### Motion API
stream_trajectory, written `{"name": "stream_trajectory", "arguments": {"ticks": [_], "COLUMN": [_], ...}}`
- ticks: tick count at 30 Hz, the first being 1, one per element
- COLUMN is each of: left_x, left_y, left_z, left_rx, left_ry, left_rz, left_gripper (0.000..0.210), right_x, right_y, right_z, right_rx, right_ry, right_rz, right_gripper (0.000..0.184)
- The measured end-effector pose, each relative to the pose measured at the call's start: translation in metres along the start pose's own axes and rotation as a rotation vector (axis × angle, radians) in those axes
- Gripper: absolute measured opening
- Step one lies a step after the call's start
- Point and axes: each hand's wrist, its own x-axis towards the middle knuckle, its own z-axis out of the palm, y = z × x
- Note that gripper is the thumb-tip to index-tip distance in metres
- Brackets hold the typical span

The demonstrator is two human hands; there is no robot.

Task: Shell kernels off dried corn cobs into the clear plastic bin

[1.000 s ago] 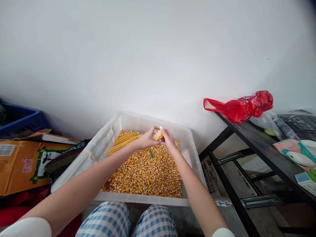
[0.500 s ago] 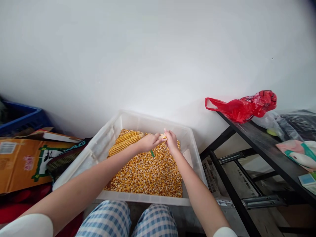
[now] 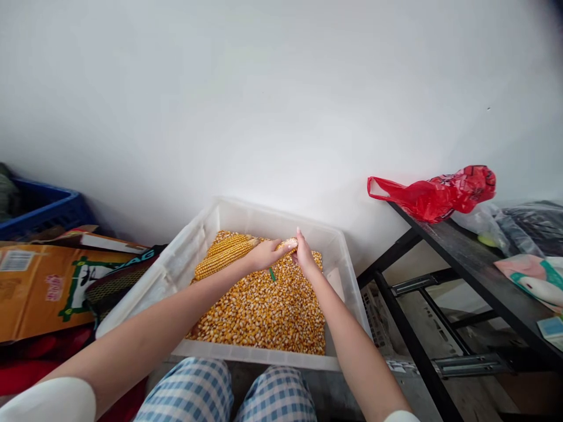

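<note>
Both my hands are closed around one corn cob (image 3: 288, 244), held over a large translucent plastic bin (image 3: 181, 346). My left hand (image 3: 265, 255) grips it from the left, its thumb along the cob. My right hand (image 3: 303, 252) holds the other end with the thumb pointing up. Pale, stripped-looking patches show on the cob between the hands. Loose yellow corn kernels (image 3: 268, 313) fill much of the bin beneath. Whole corn cobs (image 3: 224, 261) lie on the kernels at the back left, beside my left forearm. A small green piece (image 3: 272, 274) rests on the kernels below my hands.
To the left stand an orange cardboard box (image 3: 39, 293), a dark mesh bag (image 3: 118, 287) and a blue crate (image 3: 53, 208). At the right, a black metal-framed shelf (image 3: 475, 252) carries a red plastic bag (image 3: 453, 190). A white wall (image 3: 281, 105) rises behind the bin.
The cob between my hands has turned or shifted, and more of its pale surface shows. My fingers have moved slightly on it. The view has tilted a little.
</note>
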Motion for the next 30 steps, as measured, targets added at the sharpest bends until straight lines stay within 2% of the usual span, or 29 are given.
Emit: {"name": "stream_trajectory", "arguments": {"ticks": [2,6,8,12,15,17,20,23,26,28,30], "left_x": [0.001,0.004,0.007,0.013,0.015,0.015,0.016,0.019,0.021,0.021,0.020], "left_y": [-0.002,-0.004,-0.004,-0.004,-0.006,-0.008,-0.008,-0.006,-0.003,-0.001,0.001], "left_z": [0.001,0.001,-0.002,-0.020,-0.032,-0.033,-0.026,-0.021,-0.025,-0.029,-0.029], "left_rx": [-0.052,-0.195,-0.341,-0.740,-0.874,-0.885,-0.873,-1.012,-1.244,-1.328,-1.349], "left_ry": [-0.002,0.044,0.039,-0.085,-0.098,-0.045,0.125,0.282,0.426,0.495,0.505], "left_rz": [0.011,0.036,-0.076,-0.380,-0.439,-0.436,-0.396,-0.280,-0.162,-0.139,-0.162], "left_gripper": [0.060,0.059,0.062,0.070,0.066,0.065,0.059,0.046,0.038,0.039,0.044], "right_x": [0.000,-0.001,0.000,0.005,0.008,0.009,0.009,0.006,-0.003,-0.013,-0.023], "right_y": [-0.001,-0.001,0.000,-0.003,-0.004,-0.004,-0.004,-0.003,-0.003,-0.003,-0.004], "right_z": [0.000,0.000,-0.002,-0.009,-0.014,-0.014,-0.009,0.000,0.010,0.018,0.027], "right_rx": [0.047,0.015,0.012,0.172,0.343,0.438,0.568,0.660,0.582,0.509,0.500], "right_ry": [-0.057,-0.057,-0.033,0.123,0.211,0.219,0.195,0.067,-0.244,-0.452,-0.568], "right_rz": [0.028,-0.072,-0.087,-0.074,0.002,0.062,0.124,0.156,0.166,0.166,0.177], "right_gripper": [0.054,0.047,0.044,0.037,0.036,0.036,0.034,0.029,0.027,0.027,0.028]}}
